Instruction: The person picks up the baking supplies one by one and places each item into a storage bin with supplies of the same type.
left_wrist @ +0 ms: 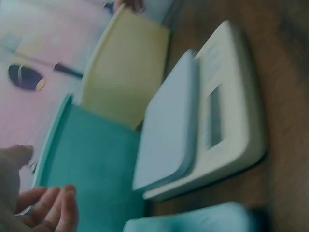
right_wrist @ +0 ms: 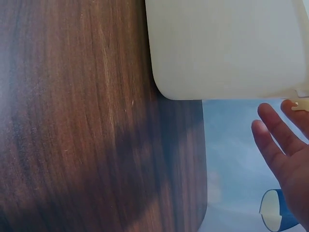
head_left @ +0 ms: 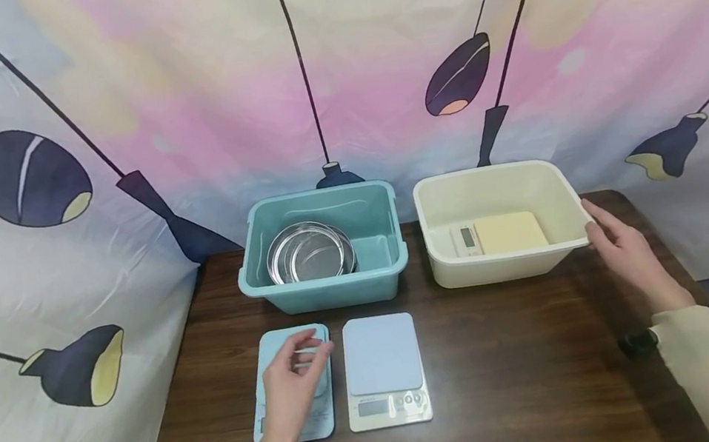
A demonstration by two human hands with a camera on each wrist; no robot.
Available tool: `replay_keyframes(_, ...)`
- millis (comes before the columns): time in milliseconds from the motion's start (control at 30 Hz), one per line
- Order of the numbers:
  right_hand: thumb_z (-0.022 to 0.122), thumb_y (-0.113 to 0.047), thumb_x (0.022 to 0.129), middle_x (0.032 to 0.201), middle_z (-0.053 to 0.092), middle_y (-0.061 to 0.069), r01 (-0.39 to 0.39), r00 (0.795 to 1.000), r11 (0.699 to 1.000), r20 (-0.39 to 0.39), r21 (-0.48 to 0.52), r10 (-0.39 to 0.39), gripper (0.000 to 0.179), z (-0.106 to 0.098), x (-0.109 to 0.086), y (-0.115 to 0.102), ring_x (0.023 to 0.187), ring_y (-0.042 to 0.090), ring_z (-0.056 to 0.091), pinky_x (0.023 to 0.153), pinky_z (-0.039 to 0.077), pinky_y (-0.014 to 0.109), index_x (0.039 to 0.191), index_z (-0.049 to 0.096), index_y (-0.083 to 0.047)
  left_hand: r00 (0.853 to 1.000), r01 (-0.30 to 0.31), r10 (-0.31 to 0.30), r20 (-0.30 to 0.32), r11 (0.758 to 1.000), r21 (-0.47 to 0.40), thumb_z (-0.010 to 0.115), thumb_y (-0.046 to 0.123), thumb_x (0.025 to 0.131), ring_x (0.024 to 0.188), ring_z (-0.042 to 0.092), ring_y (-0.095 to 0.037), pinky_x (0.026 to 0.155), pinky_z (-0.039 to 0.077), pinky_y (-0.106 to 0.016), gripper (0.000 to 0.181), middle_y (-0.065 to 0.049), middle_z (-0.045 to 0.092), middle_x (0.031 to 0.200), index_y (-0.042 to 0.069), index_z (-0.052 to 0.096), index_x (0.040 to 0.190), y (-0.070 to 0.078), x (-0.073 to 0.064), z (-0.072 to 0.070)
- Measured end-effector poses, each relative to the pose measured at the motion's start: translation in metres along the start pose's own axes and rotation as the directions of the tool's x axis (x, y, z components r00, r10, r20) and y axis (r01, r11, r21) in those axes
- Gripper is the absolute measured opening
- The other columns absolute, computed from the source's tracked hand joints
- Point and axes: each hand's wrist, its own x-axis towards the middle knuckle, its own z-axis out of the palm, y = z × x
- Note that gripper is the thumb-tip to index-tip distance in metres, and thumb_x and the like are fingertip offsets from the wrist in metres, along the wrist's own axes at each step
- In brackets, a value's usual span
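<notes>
My left hand (head_left: 294,389) is over the light blue kitchen scale (head_left: 272,347), fingers loosely bent and holding nothing. The thumb stands apart from the fingers in the left wrist view. Right beside that scale lies a white kitchen scale (head_left: 381,352) with a pale blue platform, its display toward the front. At the far right, my right hand (head_left: 631,255) touches the rim of a cream plastic basin (head_left: 502,269), with thumb and forefinger at its right end. Its other fingers reach out loosely below the rim in the right wrist view. Inside the basin lies a cream scale (head_left: 509,232) with a small display.
A teal basin (head_left: 337,294) stands left of the cream one and holds several round metal pans (head_left: 315,256). Both basins are at the back of the dark wooden table (head_left: 516,379), close to a printed cloth backdrop (head_left: 209,83). The table's right edge runs just beyond the cream basin.
</notes>
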Motion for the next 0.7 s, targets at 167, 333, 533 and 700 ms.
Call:
replay_keyframes(167,0.044,-0.023,0.111,0.093,0.064,-0.005,0.000,1.000,1.000,-0.015,-0.006,0.000,0.051,0.000,0.000,0.000,0.074,-0.003,0.056,0.061,0.039,0.018,0.159,0.041,-0.007,0.990,0.023,-0.041,0.136,0.991,0.130,0.082,0.020,0.093,0.087,0.075,-0.014,0.071,0.060,-0.023,0.037,-0.011,0.076,0.109,0.002,0.072,0.123,-0.007,-0.016,0.014)
replay_keyframes(333,0.042,-0.020,0.111,0.109,0.067,0.032,0.002,1.000,1.000,-0.008,-0.006,-0.002,0.051,0.002,0.000,0.001,0.075,-0.008,0.054,0.062,0.038,0.015,0.160,0.039,-0.004,0.966,-0.001,-0.064,0.252,0.968,0.251,0.085,0.024,0.089,0.080,0.073,-0.011,0.070,0.061,-0.027,0.041,-0.012,0.077,0.105,-0.001,0.073,0.120,-0.011,-0.028,0.019)
replay_keyframes(533,0.041,-0.020,0.111,0.113,0.066,0.035,0.002,1.000,1.000,-0.006,-0.012,-0.002,0.051,0.002,0.000,0.001,0.075,-0.009,0.053,0.062,0.038,0.015,0.160,0.038,-0.004,0.933,-0.019,-0.102,0.345,0.944,0.329,0.087,0.028,0.086,0.075,0.069,-0.006,0.065,0.058,-0.024,0.048,-0.008,0.076,0.098,-0.005,0.072,0.118,-0.014,-0.040,0.019)
replay_keyframes(700,0.042,-0.021,0.111,0.107,0.067,0.030,0.003,1.000,1.000,-0.009,-0.017,-0.004,0.052,0.002,0.000,0.001,0.075,-0.007,0.055,0.061,0.039,0.017,0.160,0.039,-0.005,0.921,-0.068,-0.071,0.382,0.938,0.340,0.087,0.021,0.085,0.069,0.063,0.000,0.060,0.053,-0.020,0.043,-0.008,0.074,0.096,-0.007,0.072,0.115,-0.016,-0.048,0.017)
